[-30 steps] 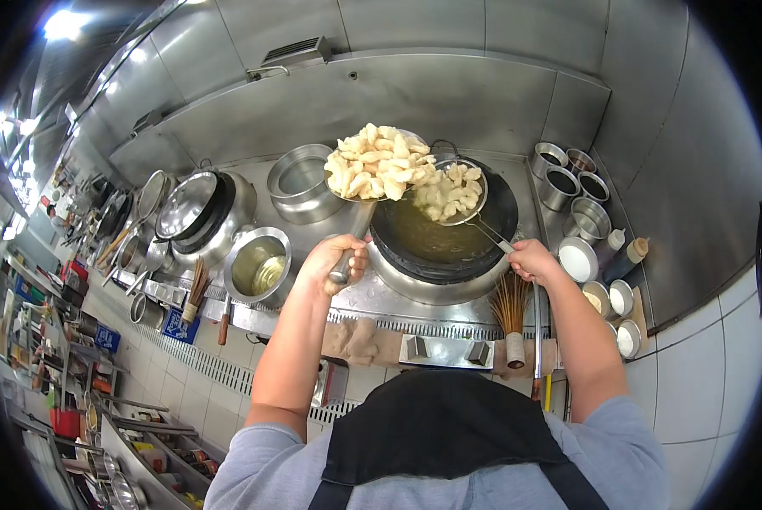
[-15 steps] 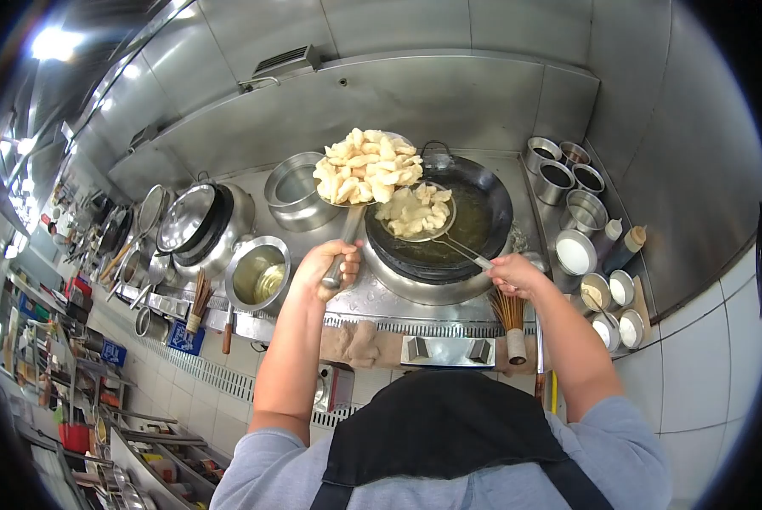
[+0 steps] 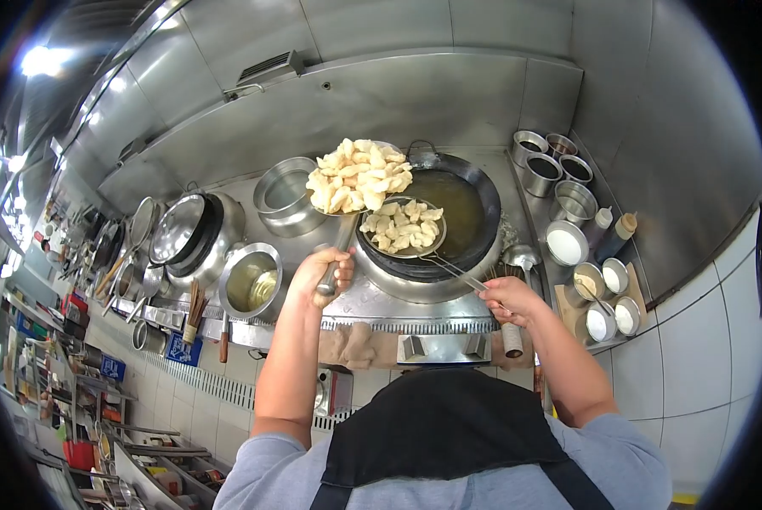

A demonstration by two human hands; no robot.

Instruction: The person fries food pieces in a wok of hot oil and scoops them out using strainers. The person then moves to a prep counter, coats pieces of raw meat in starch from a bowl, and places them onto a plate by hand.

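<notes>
My left hand (image 3: 324,274) is wrapped around the thick metal handle (image 3: 343,231) of a large ladle or strainer, whose bowl is mostly hidden. Pale yellow battered-looking pieces (image 3: 359,176) are heaped on it, left of the wok's rim. My right hand (image 3: 514,301) grips the thin handle of a wire skimmer (image 3: 456,271). More pale pieces (image 3: 402,226) lie in the skimmer's round basket, over the left side of the black wok (image 3: 490,202) and close beside the heap. Yellowish oil (image 3: 455,208) shows in the wok.
A metal pot (image 3: 268,184) and a pot of clear yellowish liquid (image 3: 245,285) stand left. A lidded wok (image 3: 179,229) is farther left. On the right are seasoning containers (image 3: 567,244), squeeze bottles (image 3: 616,235) and a ladle (image 3: 521,256). A bamboo brush (image 3: 512,338) lies near my right hand.
The skimmer has shifted left and toward me, and its pieces now lie more spread out. My right hand has moved slightly down. The heap stays on the left-hand utensil.
</notes>
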